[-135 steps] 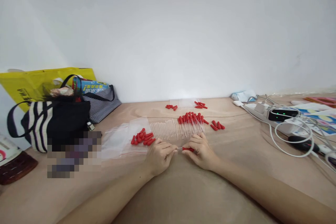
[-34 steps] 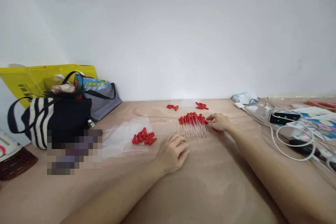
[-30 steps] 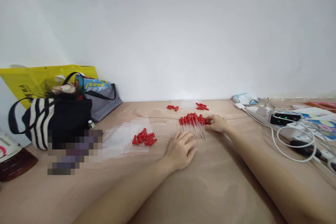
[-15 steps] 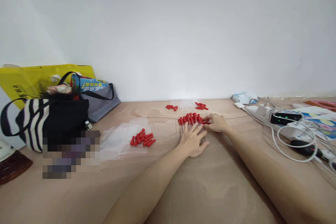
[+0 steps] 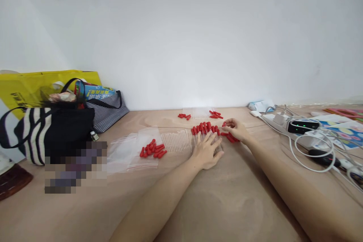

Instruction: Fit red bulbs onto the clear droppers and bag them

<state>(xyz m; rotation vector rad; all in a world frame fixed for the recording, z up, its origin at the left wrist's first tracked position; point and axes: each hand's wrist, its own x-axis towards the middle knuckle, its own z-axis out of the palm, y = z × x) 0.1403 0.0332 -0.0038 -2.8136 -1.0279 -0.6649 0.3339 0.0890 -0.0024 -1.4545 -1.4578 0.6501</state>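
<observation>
A row of clear droppers with red rubber bulbs [image 5: 204,128] lies on the tan table [image 5: 215,204]. My left hand [image 5: 207,150] rests flat on that row, fingers spread. My right hand [image 5: 235,129] hovers at the row's right end, fingers curled and pinching a red bulb [image 5: 224,124]. A few loose red bulbs [image 5: 230,136] lie under that hand. A row of bare clear tubes [image 5: 177,140] stretches left of my left hand. More red bulbs [image 5: 153,149] sit on a clear zip bag [image 5: 136,151].
Striped bags [image 5: 56,128] and a yellow bag [image 5: 31,87] stand at the left. A power strip, chargers and white cables [image 5: 309,136] crowd the right. Further red bulbs and tubes [image 5: 200,114] lie near the wall.
My left hand slid right and forward onto the capped droppers and flattened there. My right hand lifted slightly at the row's end, uncovering the loose bulbs beneath it.
</observation>
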